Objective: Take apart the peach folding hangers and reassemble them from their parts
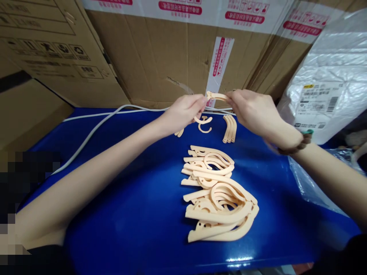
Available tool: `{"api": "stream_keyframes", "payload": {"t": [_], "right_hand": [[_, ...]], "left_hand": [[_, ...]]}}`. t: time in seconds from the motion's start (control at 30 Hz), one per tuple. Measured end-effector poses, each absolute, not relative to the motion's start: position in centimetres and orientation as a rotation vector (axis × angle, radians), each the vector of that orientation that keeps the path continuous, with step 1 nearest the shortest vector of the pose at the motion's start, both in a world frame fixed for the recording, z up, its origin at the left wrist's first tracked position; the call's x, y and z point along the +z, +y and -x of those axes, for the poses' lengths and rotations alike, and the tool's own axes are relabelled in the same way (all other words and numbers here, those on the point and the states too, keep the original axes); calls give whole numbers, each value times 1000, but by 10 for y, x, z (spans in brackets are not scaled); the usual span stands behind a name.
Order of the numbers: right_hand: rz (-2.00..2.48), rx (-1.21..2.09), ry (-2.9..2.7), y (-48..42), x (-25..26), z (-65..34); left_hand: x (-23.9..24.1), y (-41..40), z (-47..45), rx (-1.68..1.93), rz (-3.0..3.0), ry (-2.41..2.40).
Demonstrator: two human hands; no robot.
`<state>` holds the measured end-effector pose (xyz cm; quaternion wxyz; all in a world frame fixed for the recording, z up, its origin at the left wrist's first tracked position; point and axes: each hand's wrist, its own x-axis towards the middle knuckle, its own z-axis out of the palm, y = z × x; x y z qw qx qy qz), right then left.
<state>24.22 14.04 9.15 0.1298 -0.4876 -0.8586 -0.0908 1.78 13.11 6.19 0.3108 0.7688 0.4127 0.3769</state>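
Above the back of the table, my left hand (183, 112) is closed, with a curved beige hanger hook (203, 121) sticking out below its fingers. My right hand (255, 110) pinches one end of a beige hanger arm (218, 96), whose other end meets my left fingertips. How the hook and arm join is hidden by the fingers. Below lies another loose hook (205, 130). Several loose hanger arms (229, 129) rest side by side under my right hand, and a few small ends (179, 133) show under the left. Nearer me is a pile of folded beige hangers (223, 217).
The blue table (129, 221) is backed by cardboard boxes (160, 57). A white cable (97, 133) runs along its back and left side. At the right stands a parcel in clear plastic wrap (329, 84), with loose plastic film (309, 179) over the table edge.
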Motion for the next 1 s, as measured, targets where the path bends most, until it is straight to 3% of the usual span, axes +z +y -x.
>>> {"api": "stream_keyframes", "payload": {"t": [0.1, 0.23, 0.37, 0.73, 1.0], "right_hand": [[1461, -187, -2567, 140, 91, -239], [1439, 503, -2285, 141, 89, -243], [1474, 856, -1901, 145, 87, -255], [1260, 979, -1517, 139, 89, -253], [1304, 853, -1570, 140, 88, -254]], "left_hand": [[51, 125, -28, 1111, -2201, 1275], [39, 131, -38, 1086, -2036, 1376], [30, 151, -38, 646, -1720, 1429], [19, 169, -28, 362, -2082, 1629], [14, 182, -27, 338, -2075, 1667]]}}
